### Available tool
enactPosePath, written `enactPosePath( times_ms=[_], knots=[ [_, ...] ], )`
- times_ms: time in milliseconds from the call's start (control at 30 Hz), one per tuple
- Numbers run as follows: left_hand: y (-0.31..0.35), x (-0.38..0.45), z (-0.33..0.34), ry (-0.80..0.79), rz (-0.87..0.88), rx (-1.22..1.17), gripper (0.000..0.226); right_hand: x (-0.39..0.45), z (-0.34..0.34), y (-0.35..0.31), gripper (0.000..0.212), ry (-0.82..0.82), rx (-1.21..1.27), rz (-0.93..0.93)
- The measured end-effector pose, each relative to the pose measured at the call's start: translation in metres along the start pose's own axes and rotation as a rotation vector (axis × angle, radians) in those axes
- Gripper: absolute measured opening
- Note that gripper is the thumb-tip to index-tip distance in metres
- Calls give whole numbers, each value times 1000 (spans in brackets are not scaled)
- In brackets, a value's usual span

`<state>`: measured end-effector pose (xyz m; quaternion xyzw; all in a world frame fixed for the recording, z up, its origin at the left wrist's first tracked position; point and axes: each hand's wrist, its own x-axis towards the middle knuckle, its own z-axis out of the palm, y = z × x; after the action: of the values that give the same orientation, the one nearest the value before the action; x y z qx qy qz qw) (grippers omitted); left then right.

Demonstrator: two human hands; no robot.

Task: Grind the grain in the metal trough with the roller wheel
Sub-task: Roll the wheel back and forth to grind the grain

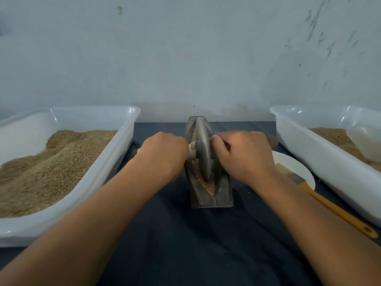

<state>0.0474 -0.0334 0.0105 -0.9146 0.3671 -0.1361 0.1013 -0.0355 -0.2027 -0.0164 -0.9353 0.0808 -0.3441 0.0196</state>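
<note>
Both hands are busy with one tool. One hand, the left hand (165, 150), is curled round the pale handle (192, 149) that sticks out of the left side of the roller wheel (203, 147). Its partner, the right hand (243, 153), is curled on the other side, with the thumb up by the wheel; the handle there is hidden under the fingers, so I only guess it holds one too. Holding both sides likely keeps the wheel standing straight up, so it does not tip over.

That wheel stands on its thin edge inside the metal trough (223, 193), near the middle. This trough is long and narrow and points away from the person, which fits rolling the wheel forward and back. Its sides slope down, so the grain (207, 185) slides under the wheel. Bits of brown grain show in front of the wheel and behind it. They look partly crushed, so I think the job is in the middle.

Everything sits on a table with a dark cloth (185, 244). To the left is a big white tub (115, 159) full of grain. Another white tub (321, 157) on the right has grain and a little scoop (366, 142) in it. A brush with an orange handle (338, 210) rests on a white plate (288, 162) near the right hand, maybe for sweeping the trough out.
</note>
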Motion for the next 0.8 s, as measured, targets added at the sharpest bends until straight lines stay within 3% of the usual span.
enactPosePath(
  times_ms=[200,400,533,800],
  knots=[
    [1,-13,-8,-111,-46,-10,19,-2,-16,-16,39,10,-119,-19],
    [0,-21,-18,-139,-78,-53,22,-4,-18,-12,38,5,-57,-6],
    [-3,-15,-8,-79,-72,-153,24,-2,-6,-3,41,14,-30,22],
    [-5,20,20,87,-80,-136,55,21,25,16,44,-87,-33,-21]
  ],
)
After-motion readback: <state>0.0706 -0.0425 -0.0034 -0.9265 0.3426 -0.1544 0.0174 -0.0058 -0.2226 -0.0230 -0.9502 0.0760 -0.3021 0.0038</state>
